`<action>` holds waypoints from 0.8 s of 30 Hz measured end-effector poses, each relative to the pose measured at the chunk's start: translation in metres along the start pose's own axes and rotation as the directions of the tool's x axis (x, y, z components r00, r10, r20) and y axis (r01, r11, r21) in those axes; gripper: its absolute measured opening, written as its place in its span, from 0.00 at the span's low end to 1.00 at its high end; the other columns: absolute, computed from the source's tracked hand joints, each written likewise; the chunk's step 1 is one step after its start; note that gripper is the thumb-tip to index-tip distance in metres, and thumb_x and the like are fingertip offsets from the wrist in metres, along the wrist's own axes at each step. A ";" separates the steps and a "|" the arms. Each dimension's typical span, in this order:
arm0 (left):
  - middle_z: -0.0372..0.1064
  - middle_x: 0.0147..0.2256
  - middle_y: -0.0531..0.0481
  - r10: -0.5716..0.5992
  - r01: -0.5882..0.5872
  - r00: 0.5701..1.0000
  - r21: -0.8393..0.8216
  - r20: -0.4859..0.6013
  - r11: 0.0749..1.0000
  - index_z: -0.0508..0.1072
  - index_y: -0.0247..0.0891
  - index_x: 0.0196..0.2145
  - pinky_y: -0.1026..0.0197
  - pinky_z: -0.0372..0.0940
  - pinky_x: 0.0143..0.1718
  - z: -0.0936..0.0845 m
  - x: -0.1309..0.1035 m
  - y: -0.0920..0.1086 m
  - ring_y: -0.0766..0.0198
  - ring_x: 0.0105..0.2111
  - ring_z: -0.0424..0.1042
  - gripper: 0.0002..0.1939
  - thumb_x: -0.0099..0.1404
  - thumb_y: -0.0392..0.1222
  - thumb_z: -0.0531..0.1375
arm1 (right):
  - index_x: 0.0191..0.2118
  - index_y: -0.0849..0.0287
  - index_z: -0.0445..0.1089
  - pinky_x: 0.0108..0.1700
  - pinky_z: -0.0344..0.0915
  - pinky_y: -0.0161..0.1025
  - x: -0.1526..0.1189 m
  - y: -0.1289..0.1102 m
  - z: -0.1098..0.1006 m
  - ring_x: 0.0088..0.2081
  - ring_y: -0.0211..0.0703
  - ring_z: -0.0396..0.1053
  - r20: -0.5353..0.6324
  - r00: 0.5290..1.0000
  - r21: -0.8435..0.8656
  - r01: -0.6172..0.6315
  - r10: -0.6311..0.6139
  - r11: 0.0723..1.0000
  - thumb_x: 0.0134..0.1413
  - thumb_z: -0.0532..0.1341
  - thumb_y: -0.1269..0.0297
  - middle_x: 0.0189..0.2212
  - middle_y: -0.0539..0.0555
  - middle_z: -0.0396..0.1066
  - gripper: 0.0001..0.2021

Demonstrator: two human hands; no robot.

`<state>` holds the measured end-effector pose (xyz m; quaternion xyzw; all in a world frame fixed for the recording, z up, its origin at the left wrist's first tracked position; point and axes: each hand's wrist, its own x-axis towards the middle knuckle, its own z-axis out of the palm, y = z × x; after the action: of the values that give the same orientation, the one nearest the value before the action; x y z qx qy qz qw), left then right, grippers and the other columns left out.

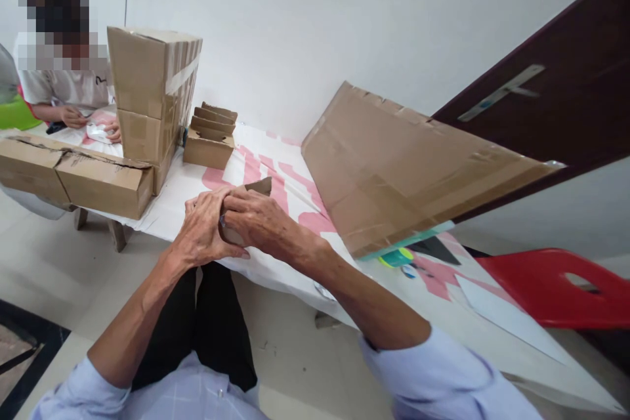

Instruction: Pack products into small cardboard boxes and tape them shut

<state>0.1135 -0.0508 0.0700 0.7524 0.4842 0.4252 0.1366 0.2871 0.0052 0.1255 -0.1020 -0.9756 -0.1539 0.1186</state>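
Both hands are together over the near edge of the cloth-covered table (170, 210). My left hand (204, 226) wraps round the left side of a small brown cardboard piece (260, 186), its thumb underneath. My right hand (256, 216) is closed over the top and right side of that piece, fingers curled inward. Much of the cardboard is hidden behind my fingers; a flap sticks up beyond my right hand. Further back stands a small open cardboard box (209, 147) with upright dividers or flaps.
Tall stacked cartons (142, 79) and long low boxes (103, 177) stand at the left, with a person (73, 85) behind them. A large cardboard sheet (394, 170) leans at the right, near a green tape roll (396, 257) and a red chair (561, 285).
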 end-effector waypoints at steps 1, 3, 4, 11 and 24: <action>0.68 0.63 0.36 0.005 -0.005 1.000 0.000 -0.005 1.000 0.58 0.42 0.68 0.35 0.57 0.63 0.000 0.000 0.000 0.34 0.64 0.65 0.63 0.40 0.50 0.82 | 0.40 0.58 0.77 0.56 0.73 0.49 0.001 -0.001 0.001 0.50 0.50 0.73 0.000 1.000 -0.014 0.007 -0.007 1.000 0.66 0.60 0.77 0.46 0.58 0.78 0.10; 0.68 0.62 0.36 0.011 -0.011 1.000 -0.003 -0.014 1.000 0.59 0.42 0.68 0.35 0.57 0.63 0.001 -0.001 0.000 0.34 0.63 0.65 0.62 0.40 0.50 0.82 | 0.41 0.60 0.77 0.57 0.73 0.50 0.002 -0.002 0.002 0.51 0.51 0.72 0.004 1.000 -0.044 0.021 -0.021 0.999 0.65 0.60 0.78 0.47 0.59 0.78 0.10; 0.68 0.62 0.36 0.010 -0.010 1.000 -0.004 -0.016 1.000 0.59 0.42 0.68 0.35 0.57 0.63 0.001 -0.001 0.000 0.35 0.63 0.66 0.62 0.40 0.49 0.82 | 0.42 0.61 0.77 0.57 0.73 0.50 0.002 -0.002 0.002 0.51 0.52 0.72 0.003 1.000 -0.054 0.023 -0.022 0.998 0.65 0.60 0.78 0.47 0.60 0.77 0.09; 0.69 0.62 0.37 0.023 -0.023 1.000 -0.003 -0.006 1.000 0.61 0.43 0.67 0.34 0.57 0.63 0.001 -0.001 0.000 0.35 0.63 0.66 0.58 0.42 0.49 0.81 | 0.43 0.62 0.75 0.56 0.72 0.52 0.000 0.001 0.013 0.48 0.53 0.72 -0.102 0.995 0.044 -0.011 0.016 0.999 0.67 0.55 0.77 0.44 0.61 0.77 0.12; 0.65 0.65 0.36 0.018 -0.019 1.000 0.050 0.015 0.999 0.58 0.44 0.69 0.35 0.59 0.66 -0.035 -0.008 -0.017 0.37 0.64 0.67 0.53 0.50 0.50 0.75 | 0.36 0.54 0.71 0.37 0.69 0.41 -0.059 0.022 -0.047 0.35 0.42 0.69 -0.491 0.587 0.557 -0.356 0.643 0.750 0.70 0.61 0.59 0.33 0.51 0.71 0.09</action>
<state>0.0753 -0.0569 0.0763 0.7632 0.4867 0.4085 0.1171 0.3578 0.0005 0.1589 -0.2912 -0.8065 0.0643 0.5106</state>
